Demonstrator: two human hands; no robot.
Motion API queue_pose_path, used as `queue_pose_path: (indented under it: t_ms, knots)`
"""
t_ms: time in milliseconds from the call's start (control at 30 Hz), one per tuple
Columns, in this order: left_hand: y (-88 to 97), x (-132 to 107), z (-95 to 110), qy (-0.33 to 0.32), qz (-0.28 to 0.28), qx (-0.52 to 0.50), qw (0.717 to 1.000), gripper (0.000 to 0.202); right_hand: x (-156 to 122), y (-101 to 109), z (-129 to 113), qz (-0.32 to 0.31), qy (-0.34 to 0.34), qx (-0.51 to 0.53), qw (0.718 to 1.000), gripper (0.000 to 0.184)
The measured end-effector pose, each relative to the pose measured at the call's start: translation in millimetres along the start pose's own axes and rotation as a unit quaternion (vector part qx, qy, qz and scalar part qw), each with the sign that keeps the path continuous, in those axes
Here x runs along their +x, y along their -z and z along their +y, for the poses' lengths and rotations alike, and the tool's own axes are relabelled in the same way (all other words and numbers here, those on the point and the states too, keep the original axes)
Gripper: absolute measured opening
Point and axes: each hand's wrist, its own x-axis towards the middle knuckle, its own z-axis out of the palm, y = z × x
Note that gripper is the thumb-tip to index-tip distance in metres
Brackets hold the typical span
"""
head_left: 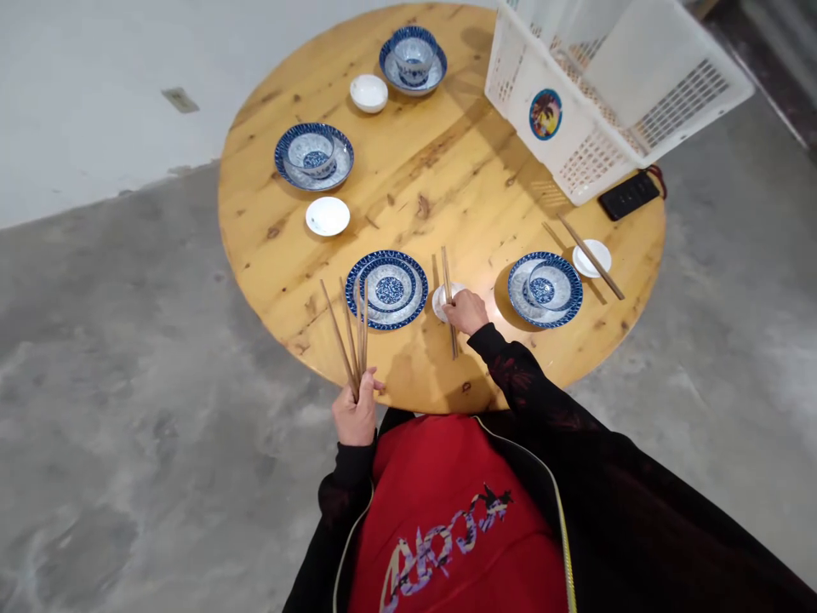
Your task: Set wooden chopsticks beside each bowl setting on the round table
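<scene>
My left hand (356,415) is closed around several wooden chopsticks (345,332), which fan upward at the table's near edge. With my right hand (467,312) I grip a pair of chopsticks (447,271) over a small white dish (439,300), partly hidden by the hand. Left of that dish, a glass bowl (389,289) sits on a blue-patterned plate (387,323). To the right is another blue-patterned plate (523,313) with a glass bowl (550,287) on it. Beyond it, a pair of chopsticks (597,264) rests across a white dish (600,253).
A white plastic basket (574,128) stands at the table's right back, beside a black phone (629,196). Along the far left are plates with bowls (312,153) (414,60) and white dishes (328,216) (368,92). The round wooden table (408,170) stands near a wall.
</scene>
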Motion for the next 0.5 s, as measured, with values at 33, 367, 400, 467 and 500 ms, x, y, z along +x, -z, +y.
queue_pose_path:
  t_ms: [33,367,400,467,500]
  knots:
    - [6.9,5,-2,-0.001,0.004,-0.001,1.000,0.041,0,-1,-2,0.002,-0.008,0.003,1.000,0.027]
    - [34.0,28,-12,-0.020,0.007,-0.009,1.000,0.040,1,-2,-10,0.016,-0.045,0.017,0.999,0.027]
    - [33.8,28,-12,-0.023,0.007,-0.008,1.000,0.040,2,-2,-10,0.014,-0.045,0.017,0.999,0.027]
    - [33.0,27,-13,-0.027,0.005,-0.004,1.000,0.041,4,-2,-8,0.014,-0.045,0.010,0.999,0.025]
    - [32.4,26,-14,-0.028,0.003,-0.003,1.000,0.041,5,-1,-7,0.014,-0.044,0.005,0.999,0.024]
